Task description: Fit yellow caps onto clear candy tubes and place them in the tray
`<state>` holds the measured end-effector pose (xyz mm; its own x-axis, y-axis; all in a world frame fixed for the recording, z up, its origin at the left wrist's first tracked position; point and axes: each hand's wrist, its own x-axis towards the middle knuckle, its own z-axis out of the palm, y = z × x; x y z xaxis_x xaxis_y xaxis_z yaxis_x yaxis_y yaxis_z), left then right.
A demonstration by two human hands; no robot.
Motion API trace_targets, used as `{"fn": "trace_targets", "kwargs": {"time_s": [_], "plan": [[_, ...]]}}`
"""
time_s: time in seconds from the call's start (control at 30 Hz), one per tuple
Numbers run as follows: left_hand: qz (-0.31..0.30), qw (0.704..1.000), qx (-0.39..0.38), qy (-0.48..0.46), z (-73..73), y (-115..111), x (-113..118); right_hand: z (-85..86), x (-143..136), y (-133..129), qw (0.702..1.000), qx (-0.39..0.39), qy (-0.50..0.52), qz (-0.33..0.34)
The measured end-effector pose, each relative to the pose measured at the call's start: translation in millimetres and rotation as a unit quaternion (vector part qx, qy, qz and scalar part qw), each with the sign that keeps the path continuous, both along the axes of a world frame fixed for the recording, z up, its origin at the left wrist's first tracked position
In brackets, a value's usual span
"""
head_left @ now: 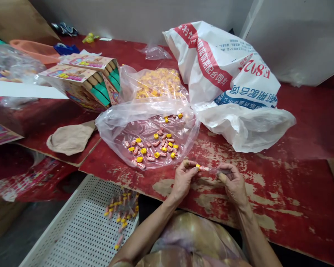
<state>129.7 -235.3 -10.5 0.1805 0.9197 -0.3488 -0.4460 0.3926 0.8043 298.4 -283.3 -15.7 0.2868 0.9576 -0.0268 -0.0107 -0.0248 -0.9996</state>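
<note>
Between my two hands, above the table's front edge, is a small pink-and-white bottle (204, 168) with a yellow cap. My left hand (183, 178) pinches it at the yellow cap. The fingers of my right hand (233, 181) are pinched on a thin clear wrapper (215, 170) at the bottle's other end. Just beyond my left hand lies an open clear plastic bag (114, 122) with several loose pink bottles (150, 158) and yellow caps (139, 159) in it. Behind it, another clear bag (128, 83) holds many yellow pieces (158, 83).
A white printed sack (239, 66) lies at the back right of the worn red table (303, 137). Printed boxes (75, 72) and a beige cloth (70, 138) are at the left. Below the table edge, a white perforated crate (80, 211) holds several capped bottles in clear wrappers (124, 207).
</note>
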Motion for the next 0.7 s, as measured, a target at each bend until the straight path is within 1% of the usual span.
{"fn": "trace_targets", "kwargs": {"time_s": [0.13,0.23,0.33,0.43,0.53,0.6,0.63,0.7], "plan": [[0.026,0.999,-0.020,-0.030,0.5,-2,4,15.7,-2,1,0.994,0.018,-0.110,0.011],[0.029,0.999,-0.020,-0.038,0.9,-3,7,20.8,-1,2,0.987,0.038,-0.155,0.011],[0.028,0.999,-0.013,-0.028,3.6,-4,7,17.9,0,0,0.985,0.019,-0.166,0.046],[0.021,0.999,-0.018,-0.028,8.1,-7,6,12.4,-3,-5,0.978,-0.036,-0.183,0.093],[0.008,0.999,-0.023,-0.045,9.4,-9,7,6.6,-6,-9,0.969,-0.082,-0.207,0.107],[0.026,0.998,-0.028,-0.056,7.9,-10,6,1.9,-3,-10,0.972,-0.099,-0.198,0.074],[0.037,0.997,-0.032,-0.057,7.0,-9,6,-0.5,-1,-9,0.978,-0.102,-0.178,0.043],[0.048,0.997,-0.037,-0.052,5.4,-10,5,-4.2,5,-6,0.989,-0.094,-0.107,-0.039]]}}
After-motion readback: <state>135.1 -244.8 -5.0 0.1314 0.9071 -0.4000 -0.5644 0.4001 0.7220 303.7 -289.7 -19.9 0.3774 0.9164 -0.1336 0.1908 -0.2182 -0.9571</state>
